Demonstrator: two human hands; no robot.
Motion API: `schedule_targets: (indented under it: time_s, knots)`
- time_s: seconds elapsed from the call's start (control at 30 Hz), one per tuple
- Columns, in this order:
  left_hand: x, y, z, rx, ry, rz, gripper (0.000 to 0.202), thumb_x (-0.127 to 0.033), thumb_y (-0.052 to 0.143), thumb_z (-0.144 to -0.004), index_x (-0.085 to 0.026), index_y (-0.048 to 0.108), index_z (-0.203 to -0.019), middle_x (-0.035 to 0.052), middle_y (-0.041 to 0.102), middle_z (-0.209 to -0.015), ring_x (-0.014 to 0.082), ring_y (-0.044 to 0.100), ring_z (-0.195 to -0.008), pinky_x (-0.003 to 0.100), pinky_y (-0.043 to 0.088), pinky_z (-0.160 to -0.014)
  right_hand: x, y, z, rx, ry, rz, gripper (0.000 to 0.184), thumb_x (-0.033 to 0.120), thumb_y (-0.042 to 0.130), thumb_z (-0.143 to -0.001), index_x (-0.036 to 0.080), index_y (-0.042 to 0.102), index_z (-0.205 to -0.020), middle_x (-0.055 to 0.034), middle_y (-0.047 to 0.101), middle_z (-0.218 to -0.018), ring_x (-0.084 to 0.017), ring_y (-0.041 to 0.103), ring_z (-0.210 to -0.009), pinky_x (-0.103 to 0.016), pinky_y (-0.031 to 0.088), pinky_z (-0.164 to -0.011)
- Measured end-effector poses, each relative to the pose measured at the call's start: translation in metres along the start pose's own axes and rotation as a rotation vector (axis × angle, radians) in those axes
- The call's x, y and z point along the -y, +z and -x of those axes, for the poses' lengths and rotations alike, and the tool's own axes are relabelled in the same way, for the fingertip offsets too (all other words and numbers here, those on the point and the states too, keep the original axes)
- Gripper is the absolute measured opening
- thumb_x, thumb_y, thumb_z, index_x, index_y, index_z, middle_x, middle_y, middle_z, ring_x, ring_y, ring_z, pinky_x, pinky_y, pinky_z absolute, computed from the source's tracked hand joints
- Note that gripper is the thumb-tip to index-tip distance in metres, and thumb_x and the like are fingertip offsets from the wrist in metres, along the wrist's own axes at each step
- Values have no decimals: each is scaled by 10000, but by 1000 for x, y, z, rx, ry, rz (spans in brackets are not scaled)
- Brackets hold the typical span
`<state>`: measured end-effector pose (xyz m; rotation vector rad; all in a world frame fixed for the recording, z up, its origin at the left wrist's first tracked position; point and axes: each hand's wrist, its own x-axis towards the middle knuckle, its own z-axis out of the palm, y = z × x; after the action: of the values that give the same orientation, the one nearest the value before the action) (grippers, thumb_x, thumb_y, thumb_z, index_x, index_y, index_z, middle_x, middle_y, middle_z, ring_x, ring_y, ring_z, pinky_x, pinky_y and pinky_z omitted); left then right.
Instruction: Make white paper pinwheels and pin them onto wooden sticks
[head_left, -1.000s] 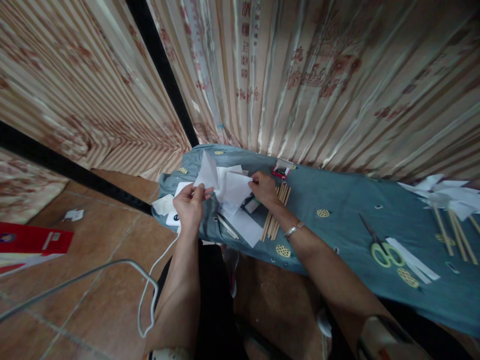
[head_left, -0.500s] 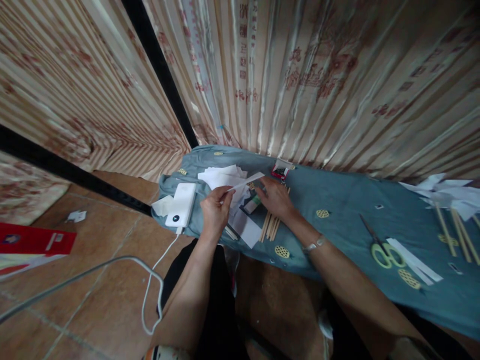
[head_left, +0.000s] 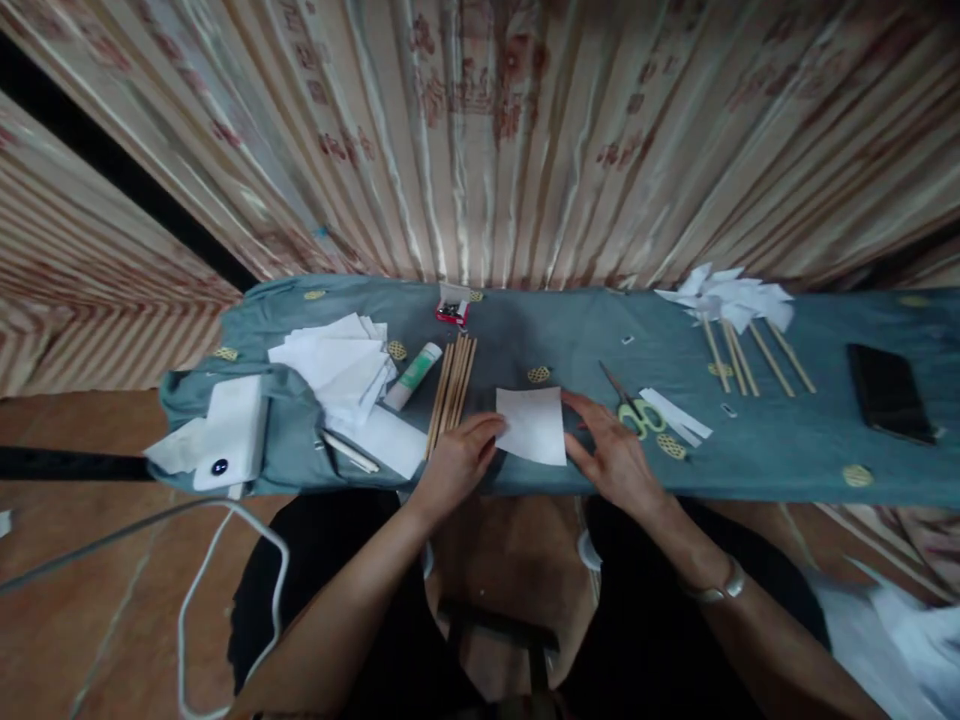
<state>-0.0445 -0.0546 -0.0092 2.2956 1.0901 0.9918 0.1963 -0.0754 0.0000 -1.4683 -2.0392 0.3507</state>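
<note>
A small, nearly square sheet of white paper [head_left: 531, 425] is between my hands, above the front part of the cloth-covered table. My left hand [head_left: 459, 462] pinches its left edge between thumb and fingers. At the right edge, my right hand [head_left: 615, 455] has thumb and index finger spread apart, their tips touching or very close to the paper. Just left of my left hand lie several thin wooden sticks [head_left: 451, 385] side by side. Scissors with pale green handles [head_left: 641, 412] rest to the right of my right hand, beside white paper strips [head_left: 679, 415].
A stack of white paper [head_left: 334, 365], a glue stick [head_left: 414, 376] and a pen [head_left: 351, 452] lie left. Behind is a small red box [head_left: 452, 305] of dark bits. Paper pinwheels on sticks [head_left: 731, 295] and a dark phone [head_left: 889, 392] lie right. A corded white device [head_left: 231, 430] sits far left.
My view has swung right. Both hands have moved right, away from the paper stack and past the sticks. The paper, seen nearly edge-on before, now shows its flat face.
</note>
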Motion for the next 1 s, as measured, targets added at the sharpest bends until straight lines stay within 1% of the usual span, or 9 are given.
schedule_targets:
  time_s: [0.17, 0.3, 0.4, 0.47, 0.53, 0.63, 0.73, 0.8, 1.0]
  knots:
    - [-4, 23, 2, 101, 73, -60, 267, -23, 519, -864, -159, 656, -1049, 84, 704, -1075, 166, 684, -983, 300, 571, -869, -19, -8, 28, 22, -73, 63, 383, 238, 468, -940, 206, 513, -1320, -152, 535, -1398, -288, 502, -1313, -512, 435, -1084]
    - [-9, 31, -3, 153, 177, -213, 193, -78, 584, -863, -162, 681, -1006, 80, 720, -1004, 203, 654, -906, 351, 557, -779, -27, -16, 37, -49, -41, 102, 344, 158, 438, -931, 174, 559, -1253, -171, 516, -1403, -296, 486, -1326, -512, 434, -1088]
    - [-16, 36, -7, 154, 226, -264, 148, -134, 601, -879, -168, 688, -994, 79, 726, -1004, 230, 633, -964, 381, 515, -784, -22, -22, 38, -98, -32, 69, 302, 157, 452, -925, 193, 591, -1191, -151, 580, -1328, -277, 555, -1249, -503, 461, -1060]
    - [-20, 39, -10, 145, 241, -255, 146, -155, 577, -904, -166, 685, -1002, 81, 726, -1008, 224, 625, -1015, 380, 493, -826, -15, -23, 38, -65, -49, 27, 276, 200, 506, -910, 207, 598, -1170, -135, 609, -1293, -270, 587, -1201, -497, 483, -1032]
    - [-24, 43, -12, 135, 246, -246, 154, -175, 552, -926, -158, 679, -1010, 79, 729, -982, 207, 638, -975, 364, 482, -823, -6, -23, 40, 6, -74, -16, 297, 257, 577, -875, 202, 603, -1166, -135, 608, -1302, -282, 585, -1195, -501, 494, -1014]
    - [-30, 46, -15, 136, 229, -226, 164, -215, 530, -948, -157, 674, -1000, 66, 732, -923, 187, 657, -869, 338, 476, -770, 3, -20, 41, 58, -85, -54, 295, 300, 619, -854, 188, 629, -1127, -140, 636, -1267, -290, 594, -1173, -498, 504, -996]
    - [-35, 48, -18, 137, 185, -144, 187, -255, 510, -965, -162, 670, -995, 55, 732, -901, 169, 667, -838, 315, 480, -758, 3, -16, 41, 28, -29, -106, 188, 268, 544, -918, 208, 661, -1053, -102, 703, -1122, -245, 648, -1065, -448, 528, -954]
    - [-37, 48, -20, 126, 149, -88, 210, -279, 497, -972, -162, 665, -1022, 58, 732, -918, 167, 671, -835, 311, 486, -758, 0, -14, 39, 8, 24, -156, 182, 250, 506, -943, 219, 672, -1010, -77, 722, -1048, -221, 667, -1006, -417, 536, -930]
    - [-31, 46, -22, 160, 5, -114, 277, -334, 534, -948, -158, 632, -1138, 70, 711, -906, 208, 645, -843, 342, 503, -754, -14, -6, 27, -73, 197, -188, 151, 301, 571, -907, 224, 698, -934, -69, 728, -1055, -239, 664, -1010, -413, 526, -908]
